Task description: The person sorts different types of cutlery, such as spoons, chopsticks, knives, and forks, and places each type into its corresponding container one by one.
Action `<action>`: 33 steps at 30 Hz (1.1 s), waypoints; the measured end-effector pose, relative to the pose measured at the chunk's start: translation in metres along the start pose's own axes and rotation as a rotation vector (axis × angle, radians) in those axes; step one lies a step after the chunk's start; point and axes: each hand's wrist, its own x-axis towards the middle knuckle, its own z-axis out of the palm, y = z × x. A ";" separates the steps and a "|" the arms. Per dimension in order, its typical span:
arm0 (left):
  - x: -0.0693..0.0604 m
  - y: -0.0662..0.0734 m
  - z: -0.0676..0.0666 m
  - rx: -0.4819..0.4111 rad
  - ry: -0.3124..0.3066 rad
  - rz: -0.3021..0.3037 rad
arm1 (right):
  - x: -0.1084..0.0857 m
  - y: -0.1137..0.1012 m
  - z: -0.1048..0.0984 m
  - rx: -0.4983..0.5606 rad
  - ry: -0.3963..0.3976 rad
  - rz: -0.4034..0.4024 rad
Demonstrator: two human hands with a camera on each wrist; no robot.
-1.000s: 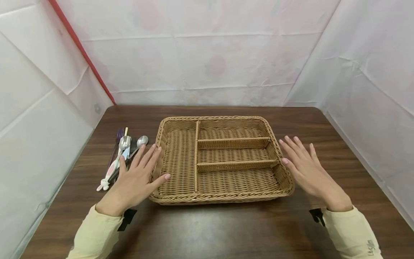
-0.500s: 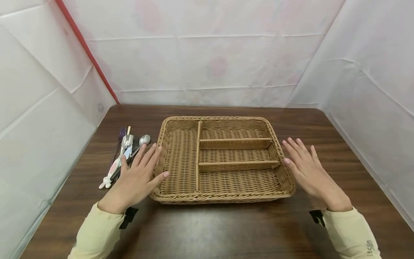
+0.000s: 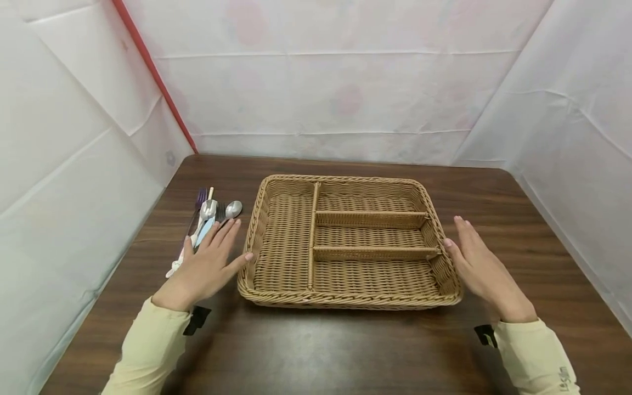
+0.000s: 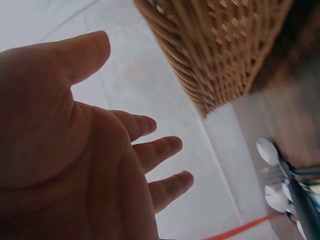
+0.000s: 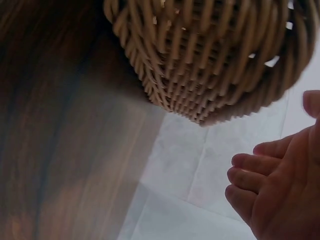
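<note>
A brown wicker basket (image 3: 286,244) with dividers lies in the middle of the table, its compartments bare. To its left is a bunch of cutlery: a purple fork (image 3: 199,198), a shiny spoon (image 3: 234,209), another spoon (image 3: 208,209) and a light blue piece (image 3: 205,230). My left hand (image 3: 202,274) hovers with spread fingers between the cutlery and the basket, hiding part of the bunch. On the basket's other side, my right hand (image 3: 486,274) has straight fingers, its thumb close to the rim. Neither hand holds anything; the left wrist view shows a bare palm.
The dark wooden table (image 3: 316,351) extends in front of the basket and to both sides. White sheeting (image 3: 336,99) rises behind the table and at its left and right. A red strip (image 3: 155,71) runs down the back left corner.
The view has shifted, so the basket and cutlery appear farther right. My left hand now sits apart from the basket's left rim. The right hand's fingers have drawn together and turned more edge-on.
</note>
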 end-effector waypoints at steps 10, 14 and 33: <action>0.007 -0.027 0.002 0.063 -0.002 -0.100 | 0.008 0.010 0.007 0.059 -0.021 0.062; 0.011 -0.035 0.003 0.119 0.034 -0.120 | 0.010 0.012 0.012 0.095 -0.040 0.076; 0.023 -0.074 0.009 0.175 0.056 -0.185 | 0.016 0.006 0.033 0.210 -0.049 0.095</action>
